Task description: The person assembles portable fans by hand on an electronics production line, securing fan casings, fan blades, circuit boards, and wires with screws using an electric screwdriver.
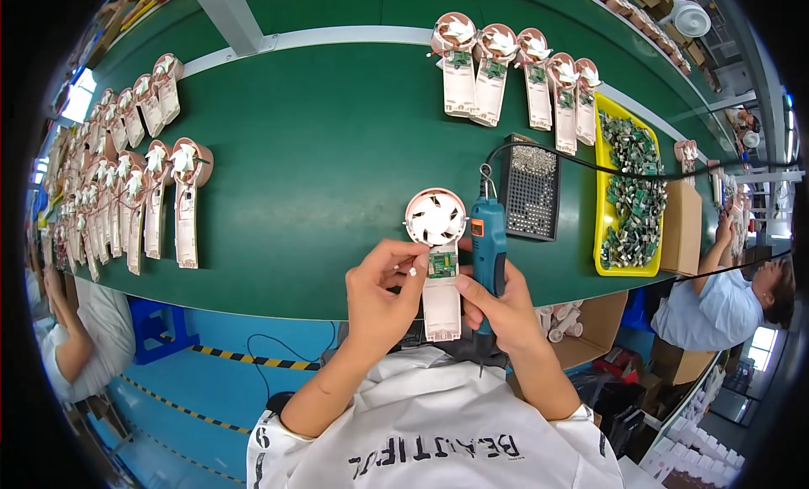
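Before me is a half-open handheld fan (438,219), with a round pink rim, white blades and a pale handle shell pointing toward me. A small green circuit board (442,264) sits in the handle just below the blades. My left hand (383,291) is closed in a pinch at the board's left edge, with a small white plug (413,272) at its fingers. My right hand (503,308) is wrapped round a blue electric screwdriver (487,244), its bit pointing toward me. The right thumb and a fingertip also rest against the handle shell's right side.
A black screw tray (529,190) lies right of the screwdriver, whose cord (581,158) runs right. Beyond is a yellow bin (602,194) of circuit boards. Several fans (459,84) lie at the far edge, many more (187,211) at left. Co-workers sit on both sides.
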`<act>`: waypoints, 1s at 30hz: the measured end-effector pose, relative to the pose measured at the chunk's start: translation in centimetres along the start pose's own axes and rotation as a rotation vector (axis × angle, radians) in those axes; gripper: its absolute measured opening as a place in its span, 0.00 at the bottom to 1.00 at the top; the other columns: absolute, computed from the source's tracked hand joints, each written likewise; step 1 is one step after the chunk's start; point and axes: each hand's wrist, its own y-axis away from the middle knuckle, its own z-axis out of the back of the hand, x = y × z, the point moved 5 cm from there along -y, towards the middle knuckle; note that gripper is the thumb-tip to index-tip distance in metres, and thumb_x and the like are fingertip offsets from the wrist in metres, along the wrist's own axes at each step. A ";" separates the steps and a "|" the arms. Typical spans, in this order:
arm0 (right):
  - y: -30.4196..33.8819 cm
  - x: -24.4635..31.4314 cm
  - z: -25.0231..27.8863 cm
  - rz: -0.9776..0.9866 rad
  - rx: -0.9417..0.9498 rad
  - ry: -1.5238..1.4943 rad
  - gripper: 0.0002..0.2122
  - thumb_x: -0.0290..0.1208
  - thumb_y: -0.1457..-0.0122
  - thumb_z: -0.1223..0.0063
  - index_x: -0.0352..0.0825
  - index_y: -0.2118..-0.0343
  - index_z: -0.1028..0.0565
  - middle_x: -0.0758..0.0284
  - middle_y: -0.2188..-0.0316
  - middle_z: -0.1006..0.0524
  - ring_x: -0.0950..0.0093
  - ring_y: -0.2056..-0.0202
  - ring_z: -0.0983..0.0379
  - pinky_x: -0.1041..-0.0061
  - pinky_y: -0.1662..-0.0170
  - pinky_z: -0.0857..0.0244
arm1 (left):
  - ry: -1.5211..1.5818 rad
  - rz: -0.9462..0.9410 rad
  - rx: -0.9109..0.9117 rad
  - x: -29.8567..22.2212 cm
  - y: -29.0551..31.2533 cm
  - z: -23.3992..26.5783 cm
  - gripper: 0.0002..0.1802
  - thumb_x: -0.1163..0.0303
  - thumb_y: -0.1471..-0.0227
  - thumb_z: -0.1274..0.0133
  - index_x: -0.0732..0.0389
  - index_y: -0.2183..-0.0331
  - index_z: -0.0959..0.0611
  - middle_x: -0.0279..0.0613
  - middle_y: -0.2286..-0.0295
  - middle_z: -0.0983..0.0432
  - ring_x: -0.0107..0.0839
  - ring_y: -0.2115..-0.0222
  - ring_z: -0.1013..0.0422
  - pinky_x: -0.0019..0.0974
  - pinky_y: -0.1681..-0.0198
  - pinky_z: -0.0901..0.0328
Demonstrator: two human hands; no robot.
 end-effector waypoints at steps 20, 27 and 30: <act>4.0 9.0 -2.4 1.479 0.209 -0.280 0.44 0.66 0.48 0.49 0.51 0.34 0.55 0.62 0.72 0.30 0.67 0.83 0.35 0.68 0.82 0.35 | -0.293 -0.114 0.002 -0.8 -0.9 0.3 0.07 0.84 0.49 0.47 0.66 0.65 0.21 0.45 0.75 0.20 0.28 0.75 0.22 0.28 0.76 0.28; 3.2 7.7 -4.9 1.426 0.237 -0.050 0.42 0.69 0.51 0.50 0.56 0.36 0.49 0.67 0.70 0.31 0.71 0.83 0.34 0.71 0.81 0.37 | -0.264 -0.130 0.001 -0.6 -0.9 0.3 0.08 0.84 0.49 0.48 0.66 0.65 0.21 0.45 0.75 0.20 0.28 0.76 0.22 0.28 0.77 0.29; 3.2 7.8 -4.7 1.421 0.244 -0.069 0.42 0.69 0.52 0.50 0.56 0.36 0.49 0.67 0.70 0.31 0.71 0.83 0.35 0.71 0.81 0.37 | -0.267 -0.121 0.000 -0.5 -0.8 0.3 0.07 0.84 0.49 0.48 0.66 0.65 0.21 0.45 0.75 0.20 0.28 0.77 0.23 0.28 0.77 0.29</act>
